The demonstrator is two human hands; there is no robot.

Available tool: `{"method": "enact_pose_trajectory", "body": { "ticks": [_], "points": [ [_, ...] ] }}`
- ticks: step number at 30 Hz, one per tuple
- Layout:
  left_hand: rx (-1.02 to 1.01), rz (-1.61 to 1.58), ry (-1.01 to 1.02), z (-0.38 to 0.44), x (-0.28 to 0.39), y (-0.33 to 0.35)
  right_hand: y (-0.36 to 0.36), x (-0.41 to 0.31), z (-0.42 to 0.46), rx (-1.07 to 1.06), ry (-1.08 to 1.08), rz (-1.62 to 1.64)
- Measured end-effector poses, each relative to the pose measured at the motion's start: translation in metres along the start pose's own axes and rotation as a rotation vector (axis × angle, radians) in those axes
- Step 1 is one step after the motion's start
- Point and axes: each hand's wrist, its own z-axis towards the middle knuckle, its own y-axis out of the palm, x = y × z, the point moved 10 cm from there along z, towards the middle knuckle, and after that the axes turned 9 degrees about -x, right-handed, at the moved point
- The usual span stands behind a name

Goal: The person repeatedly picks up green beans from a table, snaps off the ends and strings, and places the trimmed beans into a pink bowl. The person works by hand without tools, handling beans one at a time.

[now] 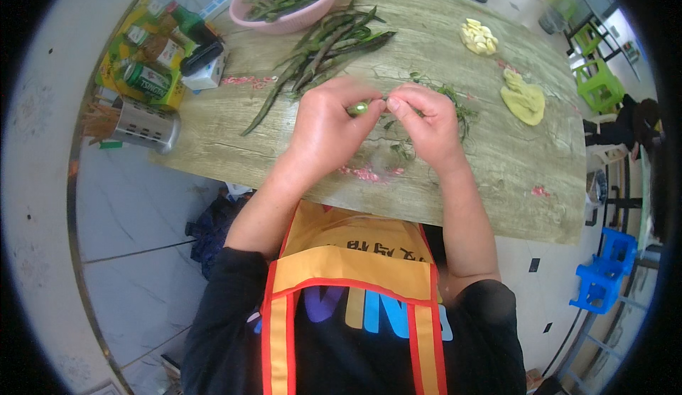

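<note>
My left hand (pixel 333 120) is closed on a green bean pod (pixel 358 108), whose pale end shows between thumb and fingers. Thumb and forefinger of my right hand (pixel 426 120) pinch together against the left fingertips, at the pod's other end; what they hold there is too small to tell. Long green and purplish bean pods (pixel 325 48) lie in a heap beyond my left hand. Thin green trimmings (pixel 461 108) are scattered behind and beside my right hand. A pink plastic basket (pixel 287 24) at the table's far side holds short pieces of bean (pixel 285 2).
On the wooden-patterned table (pixel 511 171), peeled garlic cloves (pixel 479 38) and a yellow-green cloth-like item (pixel 523 98) lie at right. Bottles, a can (pixel 146 79) and a metal chopstick holder (pixel 148 124) stand at left. Blue stools (pixel 599 283) and a partly visible person (pixel 634 123) are off to the right.
</note>
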Motion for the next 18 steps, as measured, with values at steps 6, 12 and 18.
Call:
{"method": "enact_pose_trajectory", "body": {
  "ticks": [6,12,18],
  "points": [
    [0.214,-0.359,-0.205,-0.007,-0.031,0.006,-0.005,0.015,-0.006,0.120,0.112,0.167],
    [0.615,-0.776,-0.260,-0.017,-0.092,-0.072,-0.039,0.018,-0.015,0.290,0.191,0.145],
    [1.031,-1.011,-0.250,-0.075,-0.181,-0.146,-0.097,0.022,-0.034,0.719,0.076,0.275]
  ]
}}
